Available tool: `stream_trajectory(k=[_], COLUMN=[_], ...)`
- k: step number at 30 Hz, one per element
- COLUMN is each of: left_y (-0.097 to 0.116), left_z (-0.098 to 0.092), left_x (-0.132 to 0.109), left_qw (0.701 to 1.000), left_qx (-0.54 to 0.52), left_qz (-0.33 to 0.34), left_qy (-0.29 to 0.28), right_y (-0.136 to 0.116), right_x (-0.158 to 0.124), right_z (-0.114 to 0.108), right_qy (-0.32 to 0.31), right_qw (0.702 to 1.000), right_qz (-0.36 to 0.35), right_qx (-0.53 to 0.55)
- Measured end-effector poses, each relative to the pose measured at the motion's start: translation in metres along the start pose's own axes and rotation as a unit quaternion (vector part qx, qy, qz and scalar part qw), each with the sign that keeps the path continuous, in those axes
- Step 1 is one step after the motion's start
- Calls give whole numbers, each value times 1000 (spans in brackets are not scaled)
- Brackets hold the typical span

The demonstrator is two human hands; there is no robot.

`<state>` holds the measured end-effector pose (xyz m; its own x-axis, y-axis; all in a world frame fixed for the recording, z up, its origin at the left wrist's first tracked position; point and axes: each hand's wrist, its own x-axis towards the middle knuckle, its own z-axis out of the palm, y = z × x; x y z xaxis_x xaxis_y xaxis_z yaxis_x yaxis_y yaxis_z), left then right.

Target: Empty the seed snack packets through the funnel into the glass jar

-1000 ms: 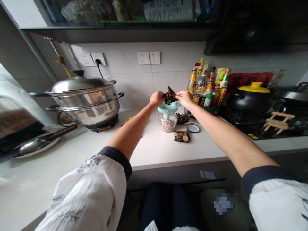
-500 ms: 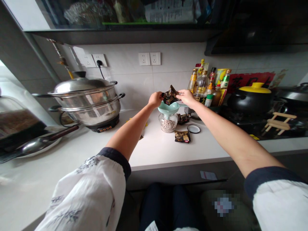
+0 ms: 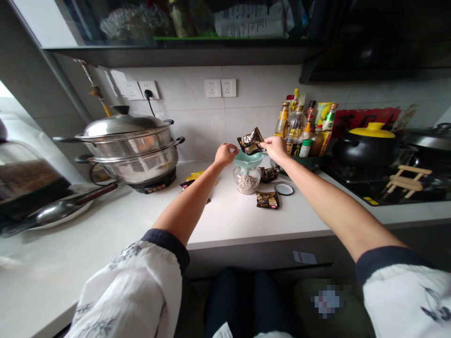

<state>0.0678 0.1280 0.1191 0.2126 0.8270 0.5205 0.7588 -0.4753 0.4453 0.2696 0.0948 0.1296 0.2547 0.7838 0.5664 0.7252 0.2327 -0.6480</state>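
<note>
My right hand pinches the right end of a black and gold foil packet, which tilts over a pale green funnel. The funnel sits in the mouth of a clear jar, partly filled with small pale and brownish pieces. Just left of the funnel's rim is my left hand, its fingers curled and slightly apart, with no packet in it. Another black and gold packet lies flat in front of the jar, beside a round lid. More dark packaging lies behind them.
A steel steamer pot stands at the left, with a ladle on a plate before it. Yellow packaging lies behind my left forearm. Bottles stand at the back right, near a black pot and a small wooden stand.
My left hand has let go of the packet and moved slightly left and down. The packet now hangs from my right hand alone, its printed side more in view.
</note>
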Motion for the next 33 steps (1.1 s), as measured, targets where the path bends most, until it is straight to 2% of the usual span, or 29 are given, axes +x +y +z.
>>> stream_trajectory(k=[4, 6, 10, 13, 16, 25, 30, 33], left_y=[-2, -4, -7, -7, -7, -3, 1, 4], left_z=[5, 7, 9, 10, 10, 5, 3, 2], left_x=[-2, -3, -8, -10, -9, -10, -12, -13], left_qw=[1000, 999, 997, 997, 997, 997, 997, 998], left_qx=[3, 5, 19, 31, 40, 63, 64, 56], left_qz=[27, 46, 69, 67, 63, 46, 36, 32], left_qy=[-1, 4, 1, -4, -5, -12, -5, -1], right_y=[-5, -5, 2, 4, 2, -2, -3, -1], right_x=[2, 4, -1, -9, -14, -23, -25, -25], right_z=[-3, -7, -14, -19, -24, -29, -29, -27], right_qy=[69, 82, 26, 35, -2, 30, 0, 4], right_qw=[997, 995, 999, 999, 999, 994, 991, 993], right_qz=[-20, -34, -21, -13, -22, -63, -76, -71], right_qx=[32, 42, 9, -17, -41, -89, -113, -89])
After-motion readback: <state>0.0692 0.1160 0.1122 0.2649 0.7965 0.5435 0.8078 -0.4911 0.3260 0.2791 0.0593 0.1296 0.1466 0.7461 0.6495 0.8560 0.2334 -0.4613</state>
